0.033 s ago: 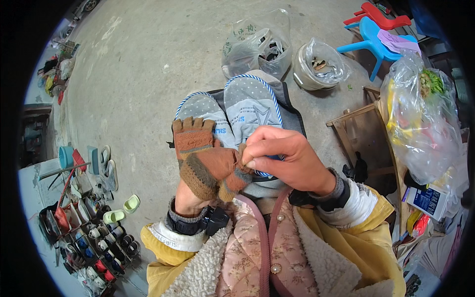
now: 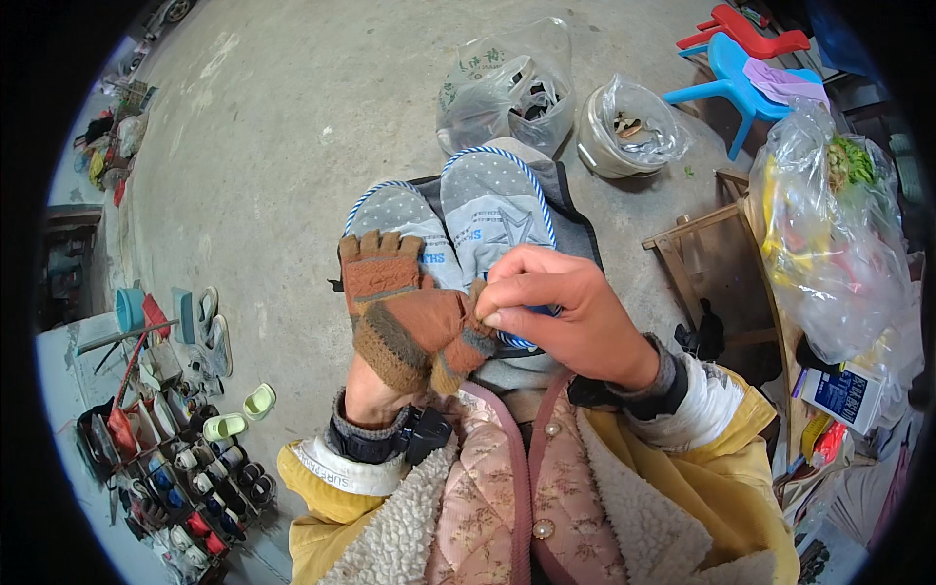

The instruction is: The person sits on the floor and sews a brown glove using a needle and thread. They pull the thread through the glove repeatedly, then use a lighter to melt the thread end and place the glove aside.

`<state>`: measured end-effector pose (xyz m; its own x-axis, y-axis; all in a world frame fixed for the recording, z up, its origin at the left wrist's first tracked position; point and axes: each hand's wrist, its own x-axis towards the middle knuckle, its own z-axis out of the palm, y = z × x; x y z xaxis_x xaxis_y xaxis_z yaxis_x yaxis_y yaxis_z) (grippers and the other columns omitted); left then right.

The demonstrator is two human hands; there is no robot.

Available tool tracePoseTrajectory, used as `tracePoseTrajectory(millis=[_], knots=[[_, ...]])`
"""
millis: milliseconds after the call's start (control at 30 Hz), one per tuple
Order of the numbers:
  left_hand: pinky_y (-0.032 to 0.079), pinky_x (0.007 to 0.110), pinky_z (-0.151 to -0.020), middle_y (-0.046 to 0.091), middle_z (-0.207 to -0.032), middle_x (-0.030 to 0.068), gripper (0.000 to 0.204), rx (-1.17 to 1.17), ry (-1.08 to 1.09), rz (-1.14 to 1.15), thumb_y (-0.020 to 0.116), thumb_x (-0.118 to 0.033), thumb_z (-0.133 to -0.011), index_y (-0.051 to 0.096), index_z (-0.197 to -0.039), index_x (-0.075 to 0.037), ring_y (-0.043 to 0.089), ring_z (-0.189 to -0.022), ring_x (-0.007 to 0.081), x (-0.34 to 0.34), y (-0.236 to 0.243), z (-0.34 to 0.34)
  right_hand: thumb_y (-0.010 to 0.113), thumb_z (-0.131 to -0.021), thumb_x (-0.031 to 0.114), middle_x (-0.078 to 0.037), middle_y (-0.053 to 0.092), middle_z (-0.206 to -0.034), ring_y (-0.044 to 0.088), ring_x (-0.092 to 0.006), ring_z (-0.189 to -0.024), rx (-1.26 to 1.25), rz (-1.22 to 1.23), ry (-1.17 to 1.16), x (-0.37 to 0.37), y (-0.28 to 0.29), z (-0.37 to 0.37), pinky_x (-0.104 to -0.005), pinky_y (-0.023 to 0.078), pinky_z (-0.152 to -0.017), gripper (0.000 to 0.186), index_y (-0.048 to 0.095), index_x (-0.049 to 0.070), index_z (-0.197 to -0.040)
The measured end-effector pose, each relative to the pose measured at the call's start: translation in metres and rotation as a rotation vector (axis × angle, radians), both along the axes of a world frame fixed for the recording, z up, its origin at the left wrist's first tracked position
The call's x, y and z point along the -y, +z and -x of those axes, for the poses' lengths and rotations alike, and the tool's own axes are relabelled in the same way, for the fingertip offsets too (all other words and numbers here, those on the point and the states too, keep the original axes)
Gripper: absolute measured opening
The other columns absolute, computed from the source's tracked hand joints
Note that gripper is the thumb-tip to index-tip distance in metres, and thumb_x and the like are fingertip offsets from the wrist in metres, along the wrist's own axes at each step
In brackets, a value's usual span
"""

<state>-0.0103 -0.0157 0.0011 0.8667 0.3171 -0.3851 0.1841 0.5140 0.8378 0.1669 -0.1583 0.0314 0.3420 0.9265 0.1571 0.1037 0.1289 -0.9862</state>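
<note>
My left hand [image 2: 378,388] shows mostly at the wrist; brown-orange knit gloves [image 2: 400,331] cover the rest, so its fingers are hidden. The upper glove [image 2: 380,263] lies with its short finger openings pointing forward. My right hand [image 2: 561,312] is closed in a pinch on the bunched tip of the lower glove, with thumb and index together. Just beyond both hands lie two grey dotted slippers [image 2: 492,195] with striped blue trim and blue lettering, resting on a grey and dark padded thing [image 2: 575,234] over my lap.
A bagged bucket [image 2: 629,132] and a clear bag [image 2: 502,93] stand ahead. At right are a blue plastic chair [image 2: 731,88], a red one [image 2: 746,34], a wooden frame [image 2: 673,253] and a bulging plastic bag [image 2: 819,244]. At left, a shoe rack [image 2: 195,487] and green slippers [image 2: 255,400].
</note>
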Motion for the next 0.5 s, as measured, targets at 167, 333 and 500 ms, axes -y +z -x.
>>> tracePoseTrajectory(millis=[167,333,500], knots=[[0.042,0.032,-0.099,0.050,-0.131,0.0055,0.042,0.080,0.042,0.073,0.058,-0.009,-0.091,0.049,-0.131,-0.002,0.050,-0.116,0.0157,0.002,-0.004,-0.004,0.063,-0.077,-0.005,-0.011,0.062,-0.089,0.062,-0.0224,-0.083,0.235,-0.012,-0.174,0.000,-0.001,0.013,-0.0307,0.048,-0.072,0.017,0.066,0.000,-0.092],[0.040,0.033,-0.100,0.052,-0.129,0.0061,0.038,-0.052,0.085,0.143,0.055,-0.011,-0.093,0.049,-0.130,-0.001,0.050,-0.117,0.0171,0.004,0.006,-0.010,0.064,-0.075,-0.002,-0.011,0.058,-0.089,0.058,-0.0282,-0.079,0.508,-0.125,-0.219,-0.003,0.001,0.021,-0.0362,0.048,-0.070,0.023,0.059,0.001,-0.097],[0.038,0.033,-0.102,0.054,-0.127,0.0068,0.035,-0.180,0.073,0.074,0.052,-0.013,-0.095,0.050,-0.128,0.000,0.050,-0.118,0.0185,0.008,0.022,-0.013,0.064,-0.074,0.002,-0.010,0.054,-0.092,0.055,-0.0286,-0.078,0.745,-0.180,-0.173,-0.005,0.001,0.020,-0.0375,0.046,-0.069,0.026,0.056,0.002,-0.098]])
